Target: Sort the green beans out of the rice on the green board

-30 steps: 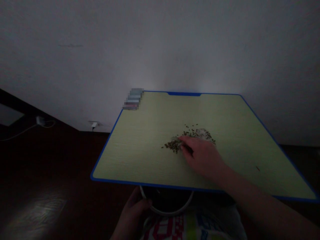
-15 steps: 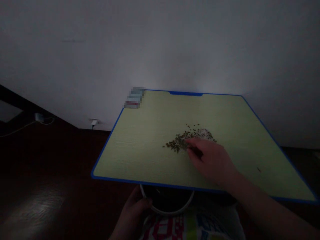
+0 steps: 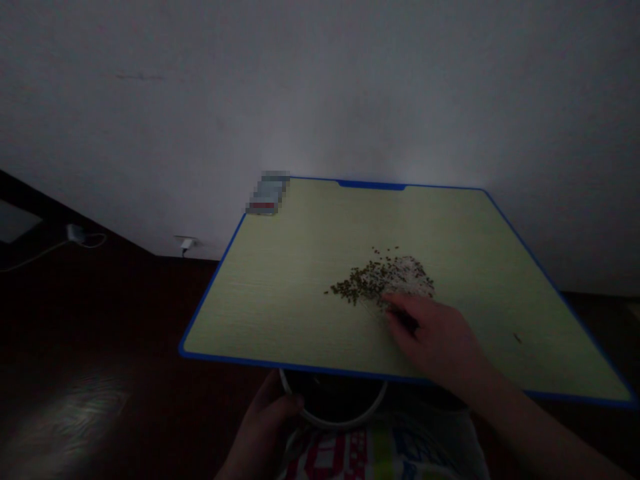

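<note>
A small heap of mixed dark green beans and white grains (image 3: 385, 279) lies on a pale green tabletop with a blue rim (image 3: 280, 300). My right hand (image 3: 435, 337) rests on the table just in front of the heap, fingers curled together with the tips at its near edge; anything pinched in them is too small to see. Under the table's near edge my left hand (image 3: 265, 427) grips the rim of a white bowl (image 3: 345, 417), thumb on top.
A blurred-out patch (image 3: 269, 193) sits at the table's far left corner. A white wall stands behind. The dark floor at the left has a plug (image 3: 186, 244) and a cable (image 3: 75, 235). A bright printed cloth (image 3: 380, 457) lies in my lap.
My right hand has drawn back from the left part of the heap toward me and to the right, uncovering more of the grains. The left hand and bowl have stayed put.
</note>
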`<state>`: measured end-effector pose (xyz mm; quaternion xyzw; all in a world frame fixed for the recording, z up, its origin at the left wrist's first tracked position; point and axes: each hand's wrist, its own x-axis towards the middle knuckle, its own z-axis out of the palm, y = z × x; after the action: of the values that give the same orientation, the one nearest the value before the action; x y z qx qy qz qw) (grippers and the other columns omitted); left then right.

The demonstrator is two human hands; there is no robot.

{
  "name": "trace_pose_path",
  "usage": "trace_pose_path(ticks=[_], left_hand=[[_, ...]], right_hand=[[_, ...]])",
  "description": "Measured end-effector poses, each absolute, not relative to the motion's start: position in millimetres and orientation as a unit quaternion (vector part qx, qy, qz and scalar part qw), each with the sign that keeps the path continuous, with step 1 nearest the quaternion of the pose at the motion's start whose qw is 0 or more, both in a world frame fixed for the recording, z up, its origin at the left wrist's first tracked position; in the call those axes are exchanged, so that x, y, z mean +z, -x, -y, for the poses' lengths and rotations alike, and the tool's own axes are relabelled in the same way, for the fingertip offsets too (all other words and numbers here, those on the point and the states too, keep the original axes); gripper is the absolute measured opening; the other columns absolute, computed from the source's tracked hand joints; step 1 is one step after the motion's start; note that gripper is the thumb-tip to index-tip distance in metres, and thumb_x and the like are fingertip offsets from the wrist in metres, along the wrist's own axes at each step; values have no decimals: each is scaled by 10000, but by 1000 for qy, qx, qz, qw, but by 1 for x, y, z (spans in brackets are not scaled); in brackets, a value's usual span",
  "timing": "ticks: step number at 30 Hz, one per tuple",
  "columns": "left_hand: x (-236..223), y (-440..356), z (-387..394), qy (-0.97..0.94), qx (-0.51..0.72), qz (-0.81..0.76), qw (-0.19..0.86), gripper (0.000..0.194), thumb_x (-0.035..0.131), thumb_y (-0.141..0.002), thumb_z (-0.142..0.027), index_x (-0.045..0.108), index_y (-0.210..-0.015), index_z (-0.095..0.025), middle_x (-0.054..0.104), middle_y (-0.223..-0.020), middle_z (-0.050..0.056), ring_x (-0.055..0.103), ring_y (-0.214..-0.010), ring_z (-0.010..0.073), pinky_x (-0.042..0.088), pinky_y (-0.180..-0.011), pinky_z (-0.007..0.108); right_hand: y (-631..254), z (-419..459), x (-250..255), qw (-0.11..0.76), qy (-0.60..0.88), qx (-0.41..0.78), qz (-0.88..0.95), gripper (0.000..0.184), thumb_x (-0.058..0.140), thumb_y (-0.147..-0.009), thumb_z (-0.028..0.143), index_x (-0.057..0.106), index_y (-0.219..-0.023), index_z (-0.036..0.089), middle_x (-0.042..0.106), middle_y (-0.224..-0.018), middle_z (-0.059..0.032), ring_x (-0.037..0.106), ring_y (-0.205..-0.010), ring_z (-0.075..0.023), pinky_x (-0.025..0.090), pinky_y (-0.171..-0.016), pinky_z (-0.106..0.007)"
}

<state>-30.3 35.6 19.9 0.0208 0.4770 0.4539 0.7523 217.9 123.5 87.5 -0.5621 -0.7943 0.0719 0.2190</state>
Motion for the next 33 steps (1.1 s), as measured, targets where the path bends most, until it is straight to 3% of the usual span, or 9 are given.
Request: trace_pose_path(ticks=[9,16,26,33], left_hand=[[23,30,-35,-25,444,-477,758,524,656,-606,-28,665,-1098,-208,799,-910,73,724,-914,297,542,-837,411],[24,29,-36,-32,448,-478,755,458,664,-602,-27,703,-1020,-209,804,-890,64,723,-916,297,546,-830,400],[26,28,-37,-31,448,-476,757,518,651,-596,-35,674,-1082,-212,794,-949,78,716,-936,302,545,-836,411],[24,28,-36,-27,447,-483,753,471,670,-596,-32,674,-1032,-208,798,-875,66,729,-884,293,553,-809,405]], right_hand=[[-215,-134,88,202,556,73,803,299,484,-855,185,696,-1051,109,744,-984,-120,711,-852,-242,574,-779,-378],[-216,-129,93,196,521,100,825,294,477,-852,163,704,-1035,121,752,-946,-102,713,-821,-214,572,-764,-336],[-220,-135,88,193,543,96,812,300,468,-871,197,686,-1072,155,745,-995,-94,706,-874,-214,563,-790,-349],[-215,-133,93,183,519,117,827,293,477,-857,179,692,-1056,192,749,-976,-65,705,-841,-197,557,-761,-329]])
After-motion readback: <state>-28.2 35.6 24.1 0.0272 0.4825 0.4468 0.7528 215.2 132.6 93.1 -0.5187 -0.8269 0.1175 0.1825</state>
